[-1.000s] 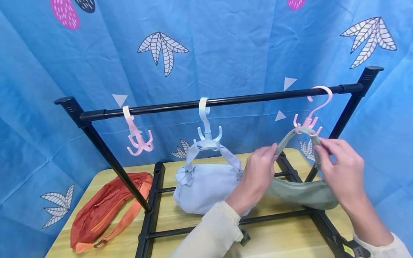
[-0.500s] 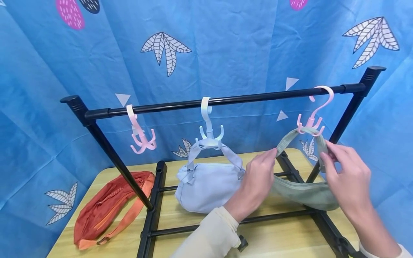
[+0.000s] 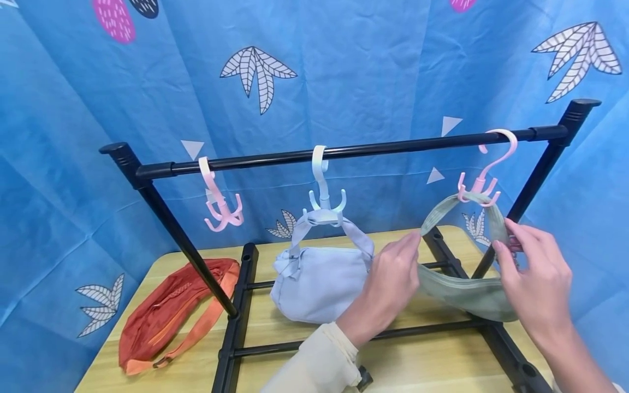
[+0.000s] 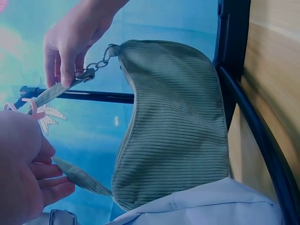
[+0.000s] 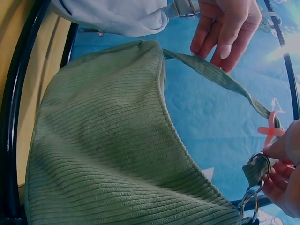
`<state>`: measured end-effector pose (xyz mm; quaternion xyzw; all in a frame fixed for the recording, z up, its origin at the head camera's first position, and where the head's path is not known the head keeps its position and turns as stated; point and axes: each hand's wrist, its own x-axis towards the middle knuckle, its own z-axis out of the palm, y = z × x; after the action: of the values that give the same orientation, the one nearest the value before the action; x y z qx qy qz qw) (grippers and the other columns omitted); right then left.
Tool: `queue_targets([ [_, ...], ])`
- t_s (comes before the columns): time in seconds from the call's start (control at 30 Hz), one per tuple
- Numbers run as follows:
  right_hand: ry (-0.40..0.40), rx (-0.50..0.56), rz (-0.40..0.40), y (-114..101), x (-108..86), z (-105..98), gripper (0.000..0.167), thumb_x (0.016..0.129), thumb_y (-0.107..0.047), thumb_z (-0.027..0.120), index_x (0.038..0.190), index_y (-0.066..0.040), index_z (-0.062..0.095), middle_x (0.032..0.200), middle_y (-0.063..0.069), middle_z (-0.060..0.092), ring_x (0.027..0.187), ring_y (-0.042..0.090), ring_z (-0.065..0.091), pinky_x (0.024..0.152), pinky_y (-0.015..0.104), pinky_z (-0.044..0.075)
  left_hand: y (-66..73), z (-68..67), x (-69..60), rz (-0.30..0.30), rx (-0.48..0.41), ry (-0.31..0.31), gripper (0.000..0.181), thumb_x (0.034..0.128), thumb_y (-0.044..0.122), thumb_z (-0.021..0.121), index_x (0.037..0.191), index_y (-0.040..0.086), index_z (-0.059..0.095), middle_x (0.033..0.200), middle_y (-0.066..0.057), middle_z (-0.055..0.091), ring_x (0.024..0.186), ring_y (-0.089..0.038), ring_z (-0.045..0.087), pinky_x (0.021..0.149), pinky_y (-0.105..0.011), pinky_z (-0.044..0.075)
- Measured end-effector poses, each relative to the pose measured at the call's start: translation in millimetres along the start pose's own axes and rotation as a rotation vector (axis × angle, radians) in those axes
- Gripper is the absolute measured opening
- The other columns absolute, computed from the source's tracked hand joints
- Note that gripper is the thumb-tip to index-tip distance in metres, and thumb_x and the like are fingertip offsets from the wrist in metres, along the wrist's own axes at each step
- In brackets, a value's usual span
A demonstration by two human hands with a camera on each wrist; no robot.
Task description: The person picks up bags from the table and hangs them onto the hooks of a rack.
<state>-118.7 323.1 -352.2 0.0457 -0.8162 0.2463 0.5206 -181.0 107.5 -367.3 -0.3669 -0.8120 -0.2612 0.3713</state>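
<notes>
A green corduroy shoulder bag (image 4: 173,126) hangs by its strap (image 3: 437,212) from the pink hook (image 3: 479,188) at the right of the rail. My left hand (image 3: 393,270) holds the strap's left side, its fingers and thumb around it in the left wrist view. On the other side, my right hand (image 3: 538,278) pinches the strap near its metal ring and chain (image 5: 250,201). The strap arches over the hook's prongs between both hands. A pale blue bag (image 3: 319,284) hangs from a light blue hook (image 3: 324,199), close to my left forearm.
A black rack (image 3: 270,158) stands on the wooden table (image 3: 417,365). At its left end hangs another pink hook (image 3: 223,207) with bare prongs. A red waist bag (image 3: 172,311) with an orange strap lies on the table at left. Behind hangs a blue curtain (image 3: 358,71).
My right hand has shifted slightly right and down along the strap, spreading the loop wider. My left hand stays at the strap's left side. The head view has turned slightly left.
</notes>
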Motion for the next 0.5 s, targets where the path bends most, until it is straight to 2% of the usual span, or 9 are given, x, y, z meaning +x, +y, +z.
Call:
queue_targets([
  [0.13, 0.004, 0.000, 0.002, -0.4, -0.5, -1.0, 0.050, 0.086, 0.011, 0.075, 0.134, 0.005, 0.065, 0.118, 0.035, 0.063, 0.108, -0.025, 0.041, 0.082, -0.006, 0.030, 0.1, -1.9, -1.6, 0.002, 0.017, -0.012, 0.030, 0.0997, 0.006, 0.064, 0.128, 0.002, 0.071, 0.128, -0.011, 0.075, 0.108, -0.018, 0.077, 0.100, -0.022, 0.057],
  [0.3, 0.001, 0.000, -0.006, -0.6, -3.6, -0.7, 0.048, 0.087, 0.009, 0.073, 0.134, 0.006, 0.064, 0.121, 0.036, 0.061, 0.112, -0.019, 0.040, 0.088, -0.003, 0.029, 0.8, -5.0, -4.4, -0.025, -0.032, -0.031, 0.029, 0.0987, 0.010, 0.067, 0.127, 0.003, 0.072, 0.129, -0.011, 0.074, 0.110, -0.021, 0.076, 0.102, -0.025, 0.057],
  [0.5, -0.007, 0.001, -0.013, -2.0, -9.1, 1.4, 0.049, 0.086, 0.010, 0.075, 0.133, 0.007, 0.064, 0.121, 0.035, 0.061, 0.109, 0.006, 0.045, 0.095, -0.004, 0.029, 0.2, -8.3, -10.3, -0.027, -0.067, -0.022, 0.025, 0.0980, 0.012, 0.068, 0.121, 0.005, 0.075, 0.122, -0.008, 0.077, 0.111, -0.018, 0.076, 0.103, -0.024, 0.057],
])
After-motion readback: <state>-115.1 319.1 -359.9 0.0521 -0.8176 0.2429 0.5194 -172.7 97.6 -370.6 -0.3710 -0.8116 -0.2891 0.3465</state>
